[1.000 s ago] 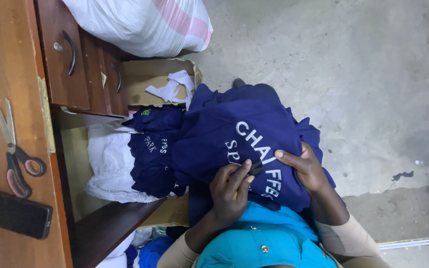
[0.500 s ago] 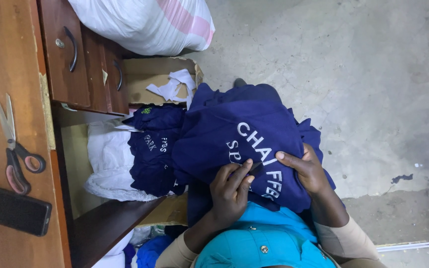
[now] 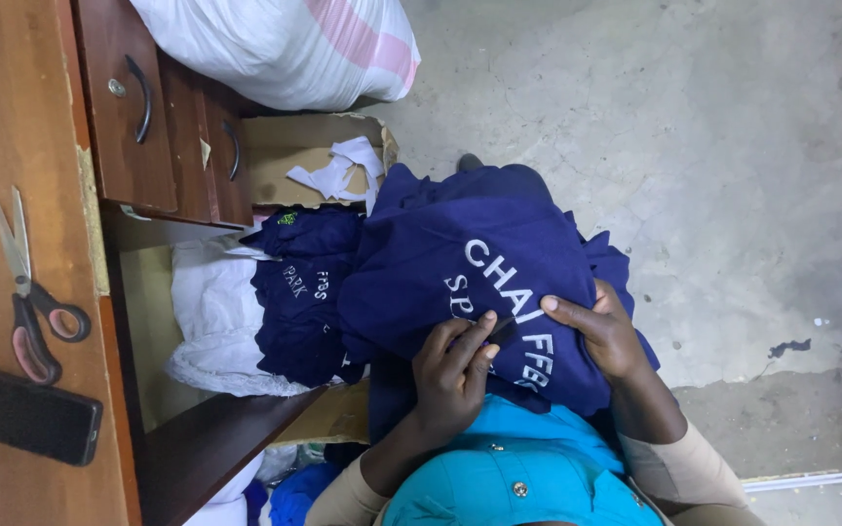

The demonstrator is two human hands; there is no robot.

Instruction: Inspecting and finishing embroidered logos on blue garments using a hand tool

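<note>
Soft, even daylight fills the room, brightest across the grey concrete floor point(image 3: 713, 175), with no hard glare anywhere. The navy garment point(image 3: 470, 282) reads dark, its folds almost lost, though the white lettering stays crisp. Deep shadow sits under the counter point(image 3: 12, 127), off beside the hands. The picture is turned sideways, sharp in the middle, a little soft and stretched at the corners.
</note>
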